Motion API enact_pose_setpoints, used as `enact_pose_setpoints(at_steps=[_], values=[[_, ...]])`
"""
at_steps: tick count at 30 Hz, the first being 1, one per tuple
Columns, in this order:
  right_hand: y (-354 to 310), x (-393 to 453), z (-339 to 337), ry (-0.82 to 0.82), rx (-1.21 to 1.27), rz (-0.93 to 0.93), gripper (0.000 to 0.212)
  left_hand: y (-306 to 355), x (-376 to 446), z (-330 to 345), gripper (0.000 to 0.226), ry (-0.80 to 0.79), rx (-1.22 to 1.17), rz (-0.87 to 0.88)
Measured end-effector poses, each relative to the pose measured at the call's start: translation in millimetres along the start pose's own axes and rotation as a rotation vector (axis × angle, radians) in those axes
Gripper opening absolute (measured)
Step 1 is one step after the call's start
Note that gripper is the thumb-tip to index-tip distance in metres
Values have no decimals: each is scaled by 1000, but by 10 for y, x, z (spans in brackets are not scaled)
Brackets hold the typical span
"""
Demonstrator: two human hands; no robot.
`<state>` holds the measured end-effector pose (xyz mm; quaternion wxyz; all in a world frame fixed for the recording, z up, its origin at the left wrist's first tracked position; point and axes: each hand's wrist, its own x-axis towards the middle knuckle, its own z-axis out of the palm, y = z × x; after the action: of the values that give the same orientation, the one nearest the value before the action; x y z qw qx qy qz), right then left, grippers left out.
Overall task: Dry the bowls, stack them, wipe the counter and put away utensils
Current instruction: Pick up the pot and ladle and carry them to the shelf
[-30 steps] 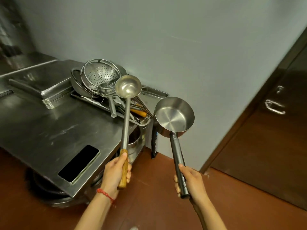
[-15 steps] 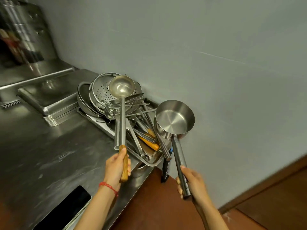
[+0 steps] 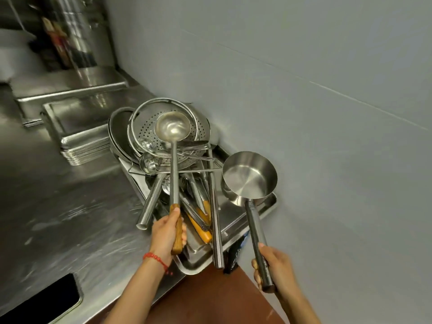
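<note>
- Utensils, two in transit: ladle (image 3: 172,127) with a wooden-ended handle, held in the left hand (image 3: 166,232); long-handled saucepan (image 3: 249,176) in the right hand (image 3: 272,268).
- Left hand: fingers wrapped tight round the wooden grip, ladle bowl raised in front of the perforated colander (image 3: 149,127); whether it touched the colander could not be told.
- Right hand: closed on the far end of the dark handle, pan held level above the right corner of the tray (image 3: 264,209), clear of it.
- Tray, steel, at the corner of the surface (image 3: 70,206) against the grey wall: held a heap of utensils, among them tongs, orange-handled tools (image 3: 201,231) and two long steel handles (image 3: 216,225) jutting past its near edge.
- Colander and a dark pan (image 3: 119,134) leaned upright at the tray's far end, with a small ladle (image 3: 147,162) lying just below them.
- Stack of flat steel trays (image 3: 77,136) lay to the left, near the heap, not touching it as far as could be seen.
- Phone (image 3: 44,300), dark screen, lay at the near edge of the surface.
- Bowls: none identifiable in view; drying and stacking could not be checked.
- Surface: bare steel, streaked, no cloth in sight; likely wiped, though that was a judgement.
- Progress, judged: final stage, putting utensils away; two pieces remained to be set down in the tray heap.
</note>
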<state>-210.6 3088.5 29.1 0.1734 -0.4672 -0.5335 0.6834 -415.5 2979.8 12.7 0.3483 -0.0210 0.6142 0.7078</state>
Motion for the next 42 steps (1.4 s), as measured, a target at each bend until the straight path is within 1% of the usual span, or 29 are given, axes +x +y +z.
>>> enact_pose_setpoints(at_steps=[7, 11, 16, 21, 27, 31, 35, 38, 42], values=[[-10, 260, -432, -100, -52, 55, 34, -59, 168, 318, 27, 92, -27, 4], [-6, 307, -475, -136, -44, 63, 36, -32, 291, 335, 27, 128, 0, -8], [69, 369, -409, -125, -46, 90, 37, 22, 445, 286, 29, 145, 10, -23], [129, 465, -394, -113, -68, 130, 35, -52, 489, 250, 32, 148, 88, -39], [91, 609, -375, -137, -93, 148, 29, -65, 518, 234, 31, 139, 92, -61], [73, 660, -379, -158, -125, 158, 30, -85, 544, 229, 31, 147, 89, -64], [42, 728, -412, -197, -143, 225, 29, -110, 570, 219, 31, 141, 76, -67], [51, 776, -425, -222, -161, 254, 32, -118, 588, 207, 28, 129, 67, -73], [76, 808, -429, -218, -144, 279, 26, -132, 583, 156, 24, 107, 76, -73]])
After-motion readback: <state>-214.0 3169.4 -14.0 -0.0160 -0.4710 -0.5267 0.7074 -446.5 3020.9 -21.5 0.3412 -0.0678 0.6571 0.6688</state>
